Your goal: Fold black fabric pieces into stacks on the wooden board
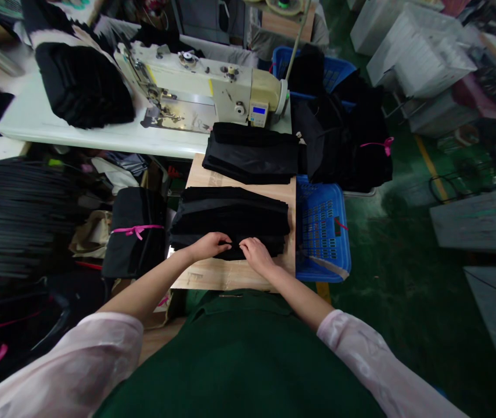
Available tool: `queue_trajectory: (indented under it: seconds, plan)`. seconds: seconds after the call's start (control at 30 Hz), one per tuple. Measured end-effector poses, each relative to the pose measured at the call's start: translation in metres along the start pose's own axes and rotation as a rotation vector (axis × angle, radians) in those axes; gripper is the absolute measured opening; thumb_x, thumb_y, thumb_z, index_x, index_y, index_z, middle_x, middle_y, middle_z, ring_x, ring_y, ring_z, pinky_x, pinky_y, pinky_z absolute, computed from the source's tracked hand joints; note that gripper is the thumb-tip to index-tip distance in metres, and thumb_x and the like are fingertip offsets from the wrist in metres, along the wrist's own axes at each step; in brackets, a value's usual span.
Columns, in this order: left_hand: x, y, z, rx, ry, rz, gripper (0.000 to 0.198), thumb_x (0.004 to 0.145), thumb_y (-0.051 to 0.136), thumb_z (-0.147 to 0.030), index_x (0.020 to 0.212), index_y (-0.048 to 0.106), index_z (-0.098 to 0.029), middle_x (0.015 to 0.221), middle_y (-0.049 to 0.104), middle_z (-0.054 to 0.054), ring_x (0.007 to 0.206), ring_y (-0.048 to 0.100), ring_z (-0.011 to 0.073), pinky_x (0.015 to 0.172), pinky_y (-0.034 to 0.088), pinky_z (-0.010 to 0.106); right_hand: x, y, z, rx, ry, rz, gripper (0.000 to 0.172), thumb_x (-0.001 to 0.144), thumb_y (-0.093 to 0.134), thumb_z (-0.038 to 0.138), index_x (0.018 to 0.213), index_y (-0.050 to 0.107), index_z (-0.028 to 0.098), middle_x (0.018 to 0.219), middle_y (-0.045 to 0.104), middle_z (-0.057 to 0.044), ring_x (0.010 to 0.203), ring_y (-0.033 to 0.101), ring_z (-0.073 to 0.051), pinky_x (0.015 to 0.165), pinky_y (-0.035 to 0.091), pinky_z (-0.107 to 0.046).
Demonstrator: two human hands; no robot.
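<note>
A stack of black fabric pieces (230, 212) lies on a light wooden board in front of me. At its near edge my left hand (209, 246) is closed, thumb and fingers pinched on the black fabric. A short gap to the right, my right hand (255, 253) pinches the same near edge, its fingertips turned inward. How many layers the fingers hold cannot be made out. A second folded black stack (252, 154) lies behind, against the sewing table's edge.
A sewing machine (230, 87) stands on the white table (100, 137) at the back, beside a black fabric pile (82, 87). Right of the wooden board (226, 277) sits a blue basket (324, 232). At left lies a black bundle (132, 249) tied with pink ribbon.
</note>
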State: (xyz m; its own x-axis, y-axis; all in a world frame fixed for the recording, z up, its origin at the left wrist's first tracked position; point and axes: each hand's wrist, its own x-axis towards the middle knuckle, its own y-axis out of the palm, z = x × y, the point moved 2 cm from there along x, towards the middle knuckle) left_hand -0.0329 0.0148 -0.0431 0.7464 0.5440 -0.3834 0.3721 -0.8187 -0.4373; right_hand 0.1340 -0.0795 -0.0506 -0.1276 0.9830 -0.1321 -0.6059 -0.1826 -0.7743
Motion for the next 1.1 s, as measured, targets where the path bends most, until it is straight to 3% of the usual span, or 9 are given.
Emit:
queue_trajectory:
  seconds: [0.13,0.33,0.43,0.6,0.7,0.8,0.97,1.03,1.1]
  plan:
    - [0.005,0.001,0.001,0.106,-0.009,-0.002,0.023,0.081,0.05,-0.032,0.084,0.067,-0.018,0.082,0.069,0.004,0.074,0.062,0.0183,0.071,0.045,0.027,-0.001,0.0,0.003,-0.044,-0.035,-0.016,0.018,0.089,0.049,0.008,0.1,0.06,0.017,0.096,0.061,-0.006,0.089,0.055,-0.018,0.079,0.046,-0.03]
    - [0.009,0.001,-0.002,0.282,0.015,0.016,0.013,0.073,0.057,-0.022,0.084,0.065,-0.019,0.085,0.069,0.005,0.078,0.062,0.0199,0.071,0.046,0.027,-0.009,-0.006,0.002,-0.341,-0.267,-0.068,0.019,0.093,0.047,0.009,0.092,0.064,0.018,0.114,0.056,-0.01,0.105,0.047,-0.022,0.087,0.041,-0.035]
    - [0.009,-0.014,-0.015,0.299,0.008,-0.017,0.017,0.081,0.052,-0.028,0.089,0.064,-0.019,0.086,0.069,0.004,0.078,0.063,0.019,0.071,0.046,0.028,-0.017,-0.009,0.001,-0.433,-0.287,-0.122,0.019,0.094,0.048,0.013,0.095,0.066,0.019,0.114,0.057,-0.009,0.104,0.045,-0.022,0.091,0.038,-0.039]
    - [0.019,-0.052,-0.046,0.439,0.083,-0.13,0.023,0.086,0.048,-0.028,0.1,0.065,-0.02,0.098,0.069,0.005,0.09,0.063,0.0208,0.082,0.047,0.03,-0.023,-0.005,-0.002,-0.478,-0.225,-0.056,0.016,0.093,0.052,0.014,0.093,0.067,0.018,0.095,0.061,-0.008,0.089,0.048,-0.021,0.077,0.039,-0.035]
    - [0.034,-0.061,-0.054,0.662,0.03,-0.257,0.02,0.087,0.05,-0.027,0.096,0.066,-0.018,0.1,0.067,0.01,0.1,0.06,0.0257,0.084,0.047,0.034,-0.023,-0.002,-0.002,-0.424,-0.237,-0.046,0.015,0.093,0.054,0.017,0.099,0.067,0.017,0.104,0.062,-0.008,0.095,0.049,-0.021,0.08,0.04,-0.034]
    - [0.047,-0.052,-0.051,0.802,-0.141,-0.274,0.018,0.087,0.054,-0.028,0.097,0.063,-0.016,0.103,0.065,0.013,0.099,0.061,0.0282,0.076,0.048,0.033,-0.022,0.001,-0.002,-0.342,-0.241,0.0,0.018,0.094,0.056,0.028,0.104,0.066,0.017,0.104,0.063,-0.008,0.097,0.051,-0.02,0.081,0.041,-0.032]
    - [0.047,-0.03,-0.044,0.681,-0.333,-0.318,0.026,0.09,0.048,-0.028,0.109,0.054,-0.013,0.087,0.068,0.013,0.082,0.067,0.0265,0.068,0.048,0.032,-0.018,-0.001,0.0,-0.316,-0.245,0.055,0.018,0.093,0.057,0.03,0.1,0.068,0.018,0.098,0.064,-0.006,0.093,0.052,-0.02,0.077,0.042,-0.032]
    - [0.038,-0.024,-0.04,0.521,-0.302,-0.341,0.022,0.089,0.051,-0.031,0.1,0.057,-0.014,0.082,0.068,0.009,0.077,0.067,0.0239,0.067,0.047,0.031,-0.016,-0.003,0.0,-0.307,-0.243,0.062,0.016,0.093,0.056,0.028,0.095,0.069,0.018,0.095,0.065,-0.005,0.091,0.053,-0.02,0.076,0.042,-0.031]
    - [0.026,-0.019,-0.033,0.29,-0.178,-0.307,0.02,0.086,0.055,-0.036,0.092,0.059,-0.017,0.079,0.067,0.005,0.072,0.065,0.0196,0.066,0.048,0.028,-0.013,-0.004,0.0,-0.301,-0.248,0.069,0.015,0.093,0.056,0.024,0.092,0.069,0.018,0.094,0.065,-0.006,0.09,0.053,-0.019,0.075,0.042,-0.03]
